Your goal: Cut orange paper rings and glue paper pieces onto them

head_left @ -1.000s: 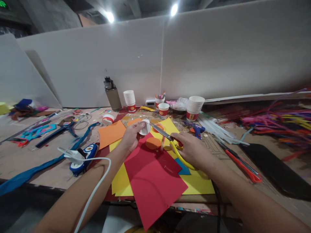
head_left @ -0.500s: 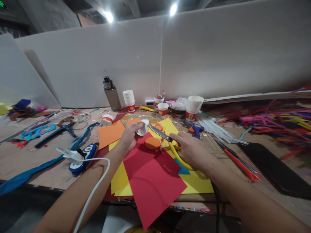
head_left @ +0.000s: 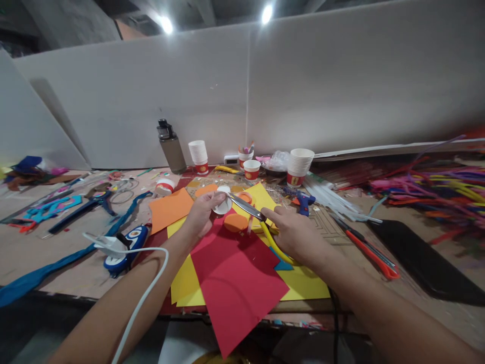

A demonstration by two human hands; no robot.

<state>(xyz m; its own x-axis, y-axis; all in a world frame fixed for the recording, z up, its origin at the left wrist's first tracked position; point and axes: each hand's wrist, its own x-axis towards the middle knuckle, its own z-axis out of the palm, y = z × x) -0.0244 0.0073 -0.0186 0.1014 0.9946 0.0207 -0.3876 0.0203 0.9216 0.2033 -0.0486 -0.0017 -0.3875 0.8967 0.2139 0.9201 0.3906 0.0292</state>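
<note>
My left hand (head_left: 202,215) pinches a small white round paper piece (head_left: 223,206) between thumb and fingers. In my right hand (head_left: 293,230) is a pair of scissors (head_left: 248,207) with yellow handles, its blades pointing left with the tips at the edge of the white piece. Whether the blades have paper between them I cannot tell. Below lie an orange paper disc (head_left: 235,222) and a red sheet (head_left: 238,283), which overlaps yellow sheets (head_left: 310,285). An orange sheet (head_left: 170,210) lies left of my left hand.
Paper cups (head_left: 300,164) in stacks and a bottle (head_left: 172,151) stand along the white partition. A blue glue gun (head_left: 303,199), a red utility knife (head_left: 373,253) and a black slab (head_left: 428,263) lie right. A white cable (head_left: 146,290) loops over my left forearm.
The view has shifted slightly. The yellow scissor handles have drawn closer together in my right hand, while my left hand keeps its pinch on the white piece.
</note>
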